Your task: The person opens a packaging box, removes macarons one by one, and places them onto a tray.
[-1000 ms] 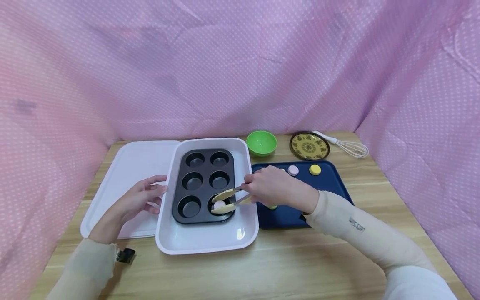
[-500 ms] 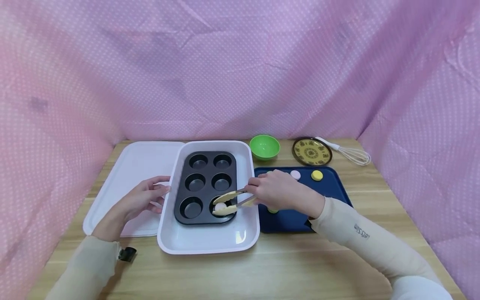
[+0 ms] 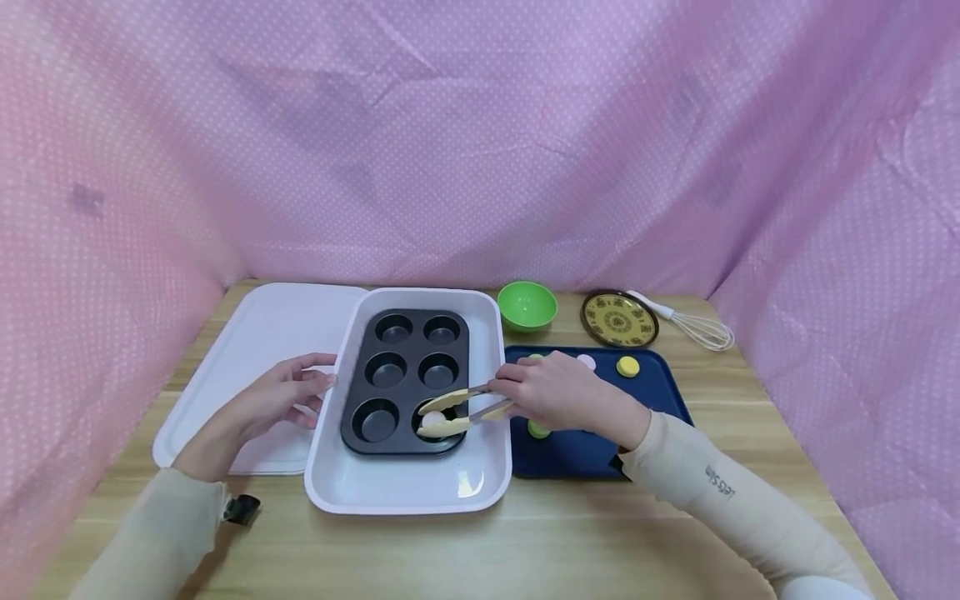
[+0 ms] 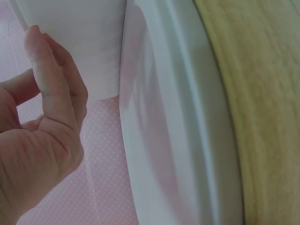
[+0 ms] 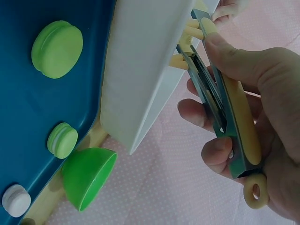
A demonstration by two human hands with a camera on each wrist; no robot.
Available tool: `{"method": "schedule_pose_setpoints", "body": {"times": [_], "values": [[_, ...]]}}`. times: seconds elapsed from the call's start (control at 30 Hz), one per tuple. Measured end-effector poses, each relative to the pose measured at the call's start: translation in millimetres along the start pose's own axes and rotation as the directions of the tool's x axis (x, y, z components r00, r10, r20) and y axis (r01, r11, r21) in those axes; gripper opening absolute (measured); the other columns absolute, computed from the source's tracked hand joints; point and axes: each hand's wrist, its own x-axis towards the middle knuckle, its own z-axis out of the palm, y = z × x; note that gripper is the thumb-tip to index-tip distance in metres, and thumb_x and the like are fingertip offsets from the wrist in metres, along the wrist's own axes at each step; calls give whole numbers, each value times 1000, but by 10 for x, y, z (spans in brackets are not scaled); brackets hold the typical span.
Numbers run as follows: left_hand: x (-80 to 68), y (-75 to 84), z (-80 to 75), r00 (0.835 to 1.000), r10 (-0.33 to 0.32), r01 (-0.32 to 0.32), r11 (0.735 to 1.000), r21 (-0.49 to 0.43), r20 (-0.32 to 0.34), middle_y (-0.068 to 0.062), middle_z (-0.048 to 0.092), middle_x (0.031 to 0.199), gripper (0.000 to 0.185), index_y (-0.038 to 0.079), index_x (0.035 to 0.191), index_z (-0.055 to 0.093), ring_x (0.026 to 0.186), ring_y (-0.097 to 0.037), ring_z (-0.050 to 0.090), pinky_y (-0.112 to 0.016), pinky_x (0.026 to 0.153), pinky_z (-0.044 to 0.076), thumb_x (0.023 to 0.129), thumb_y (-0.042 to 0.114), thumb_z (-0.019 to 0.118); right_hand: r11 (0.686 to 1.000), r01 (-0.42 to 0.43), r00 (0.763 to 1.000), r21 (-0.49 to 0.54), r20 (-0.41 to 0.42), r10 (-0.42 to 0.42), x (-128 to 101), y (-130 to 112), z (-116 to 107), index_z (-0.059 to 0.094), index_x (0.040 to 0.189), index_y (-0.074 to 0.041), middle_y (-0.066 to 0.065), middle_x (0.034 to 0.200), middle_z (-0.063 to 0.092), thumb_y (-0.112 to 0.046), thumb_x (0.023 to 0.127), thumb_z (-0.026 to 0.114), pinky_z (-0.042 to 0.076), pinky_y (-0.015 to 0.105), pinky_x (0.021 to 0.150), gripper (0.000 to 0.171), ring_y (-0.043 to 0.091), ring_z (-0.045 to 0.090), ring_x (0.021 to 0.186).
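My right hand [image 3: 558, 387] grips metal tongs [image 5: 229, 108] with cream-coloured grips and tips. In the head view the tong tips stand apart inside the near right cup of a black muffin pan [image 3: 405, 387], on either side of a pale pink macaron [image 3: 432, 420]. The pan lies in a deep white tub [image 3: 405, 492]. At the tub's left side, my left hand [image 3: 288, 392] has its fingers loosely extended with fingertips right at the rim. In the left wrist view that hand [image 4: 56, 112] shows nothing held in it.
A blue tray [image 3: 570, 462] with green macarons [image 5: 58, 49], a yellow macaron [image 3: 627, 367] and a pale one [image 5: 16, 200] lies right of the tub. Behind it are a green bowl [image 3: 527, 306], a patterned plate [image 3: 619, 319] and a whisk [image 3: 701, 331]. A white tray [image 3: 262, 333] lies left.
The head view has shifted slightly. The tongs stay in the near right cup around the macaron, their tips slightly further apart. My left hand keeps its place at the tub's rim.
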Motion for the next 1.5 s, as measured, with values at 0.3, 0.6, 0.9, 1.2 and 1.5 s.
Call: {"method": "schedule_pose_setpoints", "body": {"times": [0.3, 0.6, 0.9, 1.2, 1.5], "values": [[7, 3, 9, 1000, -14, 14, 1000, -8, 7, -9, 63, 108, 62, 0, 153, 33, 80, -21, 68, -37, 63, 62, 103, 24, 62, 996, -30, 998, 87, -54, 35, -174, 110, -90, 70, 128, -14, 2, 117, 71, -37, 91, 77, 55, 21, 62, 44, 17, 70, 95], [-10, 34, -21, 1000, -13, 13, 1000, 7, 7, -10, 64, 109, 63, 1, 154, 32, 80, -21, 68, -37, 64, 62, 104, 25, 61, 977, 66, 936, 201, -351, 9, -717, 466, -166, 71, 124, -8, 6, 117, 71, -31, 92, 76, 59, 36, 66, 39, 18, 70, 94], [-6, 52, -25, 1000, -18, 18, 1000, 14, 6, -10, 63, 107, 62, 1, 154, 33, 79, -21, 68, -37, 65, 62, 104, 24, 61, 972, -78, 884, 221, -435, 170, -1504, 718, -152, 72, 124, -7, 6, 117, 72, -52, 103, 52, 52, 23, 89, 53, 23, 70, 98], [21, 45, -22, 999, -35, 35, 999, 22, -6, -9, 63, 107, 63, 2, 154, 34, 80, -21, 68, -37, 65, 62, 103, 25, 62, 933, -243, 884, 264, -337, 325, -2278, 825, 54, 71, 122, -4, 7, 115, 72, -27, 89, 80, 42, 9, 92, 42, 21, 69, 94], [27, 46, -1, 1000, -29, 29, 1000, 11, -4, -8, 64, 106, 61, 1, 153, 34, 80, -21, 68, -37, 65, 62, 104, 25, 61, 895, -383, 863, 227, -257, 435, -2774, 766, 312, 72, 119, -8, 4, 111, 73, -8, 63, 92, 44, 8, 86, 59, 13, 70, 88]]}}
